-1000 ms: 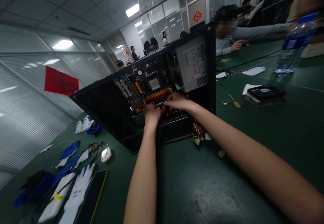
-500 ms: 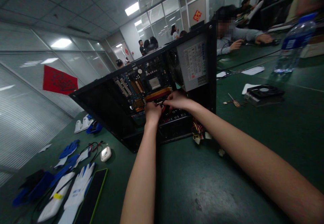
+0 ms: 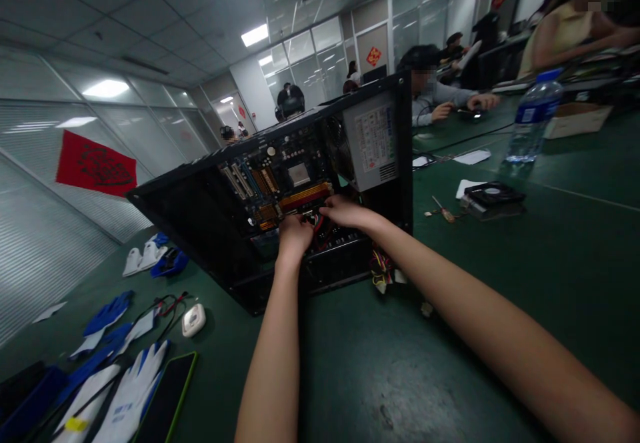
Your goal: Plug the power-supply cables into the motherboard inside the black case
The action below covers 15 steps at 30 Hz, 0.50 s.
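A black computer case (image 3: 350,273) stands open toward me on the green table, its motherboard (image 3: 240,209) and silver power supply (image 3: 377,139) showing inside. Both my hands reach in at the board's lower edge, below the red and yellow memory slots (image 3: 305,197). My left hand (image 3: 295,233) is closed, its fingertips tucked against the board edge; what they hold is hidden. Just to the right, my right hand (image 3: 345,211) pinches with thumb and fingers beside thin red, black and white wires (image 3: 320,226). Whether the wires are in that pinch is too small to tell. Loose power connectors (image 3: 381,273) dangle over the case's front edge.
Left on the table lie a white glove (image 3: 133,389), a green-edged phone (image 3: 167,393), a white earbud case (image 3: 193,320) and blue gloves (image 3: 107,313). To the right are a cooling fan (image 3: 494,197), a screwdriver (image 3: 444,211) and a water bottle (image 3: 533,119). Another person's hands (image 3: 483,101) work beyond.
My head view has turned slightly right, so the scene shifts left. Both hands stay at the same spot in the case, with slight finger movement.
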Motion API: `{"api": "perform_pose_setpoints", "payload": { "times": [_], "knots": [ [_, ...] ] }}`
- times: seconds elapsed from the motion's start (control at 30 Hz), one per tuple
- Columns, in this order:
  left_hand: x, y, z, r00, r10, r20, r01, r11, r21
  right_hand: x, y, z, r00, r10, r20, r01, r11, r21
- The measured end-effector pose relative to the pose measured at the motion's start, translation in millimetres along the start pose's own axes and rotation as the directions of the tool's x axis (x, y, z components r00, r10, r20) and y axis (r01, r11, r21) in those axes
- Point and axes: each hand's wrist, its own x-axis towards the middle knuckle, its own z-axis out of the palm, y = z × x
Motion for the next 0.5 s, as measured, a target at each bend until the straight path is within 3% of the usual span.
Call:
{"api": "perform_pose_setpoints", "payload": {
  "times": [0.2, 0.5],
  "knots": [
    [4.1, -1.3, 2.3, 0.999, -0.015, -0.046, 0.015, 1.0, 0.007, -1.3, -3.8, 0.9, 0.999, 0.021, 0.047, -0.028, 0.99, 0.139],
    [0.8, -3.4, -0.8, 1.0, 0.015, 0.0, -0.015, 0.999, 0.037, -8.3, -8.9, 3.4, 0.997, 0.044, 0.067, -0.056, 0.982, 0.179]
  ]
}}
